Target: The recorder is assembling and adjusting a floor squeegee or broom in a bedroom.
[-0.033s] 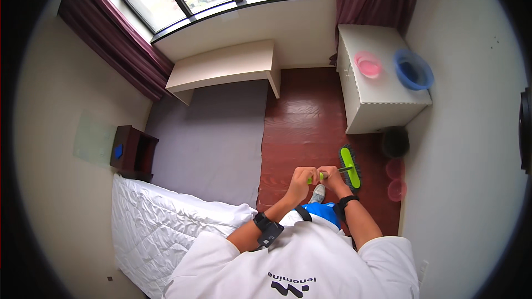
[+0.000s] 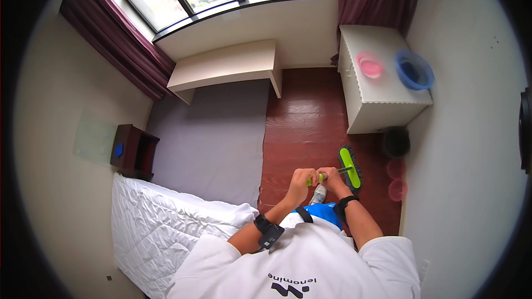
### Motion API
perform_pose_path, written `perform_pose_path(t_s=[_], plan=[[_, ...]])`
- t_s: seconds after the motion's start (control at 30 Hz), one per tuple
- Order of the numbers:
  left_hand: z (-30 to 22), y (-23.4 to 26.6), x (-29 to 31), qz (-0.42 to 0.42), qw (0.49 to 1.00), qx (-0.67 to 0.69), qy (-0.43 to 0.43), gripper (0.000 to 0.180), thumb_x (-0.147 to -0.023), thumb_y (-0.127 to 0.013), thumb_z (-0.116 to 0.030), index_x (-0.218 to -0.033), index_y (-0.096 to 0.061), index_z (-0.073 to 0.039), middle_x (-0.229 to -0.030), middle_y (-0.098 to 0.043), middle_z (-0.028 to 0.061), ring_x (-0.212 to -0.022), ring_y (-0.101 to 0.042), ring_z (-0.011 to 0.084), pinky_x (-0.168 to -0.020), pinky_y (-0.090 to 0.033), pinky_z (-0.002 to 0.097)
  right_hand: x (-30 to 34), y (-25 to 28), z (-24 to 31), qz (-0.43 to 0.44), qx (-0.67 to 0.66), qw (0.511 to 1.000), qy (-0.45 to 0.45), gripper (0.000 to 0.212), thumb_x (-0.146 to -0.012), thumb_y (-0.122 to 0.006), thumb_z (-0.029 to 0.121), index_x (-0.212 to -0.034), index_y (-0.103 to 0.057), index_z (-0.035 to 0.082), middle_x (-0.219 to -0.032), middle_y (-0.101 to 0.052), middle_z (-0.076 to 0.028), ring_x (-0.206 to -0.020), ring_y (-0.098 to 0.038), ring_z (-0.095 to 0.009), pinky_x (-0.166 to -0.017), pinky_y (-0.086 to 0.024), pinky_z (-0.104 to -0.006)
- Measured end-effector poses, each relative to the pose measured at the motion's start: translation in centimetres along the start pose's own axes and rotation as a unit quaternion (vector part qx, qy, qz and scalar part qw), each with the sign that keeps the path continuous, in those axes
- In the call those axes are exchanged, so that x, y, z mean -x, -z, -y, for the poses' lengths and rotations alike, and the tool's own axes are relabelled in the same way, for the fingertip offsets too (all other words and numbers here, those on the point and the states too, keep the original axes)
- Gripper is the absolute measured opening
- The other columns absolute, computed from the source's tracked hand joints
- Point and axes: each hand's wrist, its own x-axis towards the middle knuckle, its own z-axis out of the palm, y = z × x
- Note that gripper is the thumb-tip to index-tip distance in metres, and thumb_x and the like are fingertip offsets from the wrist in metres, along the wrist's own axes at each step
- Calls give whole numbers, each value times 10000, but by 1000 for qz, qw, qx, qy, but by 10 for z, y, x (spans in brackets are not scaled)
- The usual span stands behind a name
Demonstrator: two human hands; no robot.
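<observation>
A mop with a bright green head and a dark grey fringe rests on the red-brown floor, right of my shoe. Both hands are wrapped round its handle, close together in front of my waist. My left hand grips the green end of the handle. Just right of it, my right hand is closed on the shaft, nearer the mop head. Part of the shaft lies hidden behind my fingers.
A grey mat covers the floor's left side, with a white quilt at its near edge. A low desk stands under the window. At right are a white cabinet, a dark bin and a pink basin.
</observation>
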Motion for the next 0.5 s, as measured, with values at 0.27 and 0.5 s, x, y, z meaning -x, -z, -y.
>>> perform_pose_path(t_s=[0.27, 0.5], plan=[[-70, 77, 171, -212, 964, 104, 121, 367, -812, -411, -258, -541, -442, -13, -596, -474, 106, -689, -483, 222, -840, -402, 368, 59, -145, 81, 162, 2, 985, 61, 153, -700, -672, 63, -846, -708, 92, -779, -680, -146, -743, -667, -336, -666, -533, -386], [-123, 104, 313, -332, 934, 90, 92, 358, -794, -447, -291, -530, -434, -48, -582, -454, 98, -696, -489, 243, -875, -404, 400, 123, -253, 150, 311, -16, 942, 122, 112, -705, -649, 102, -804, -695, 80, -766, -673, -165, -727, -666, -338, -646, -512, -422]])
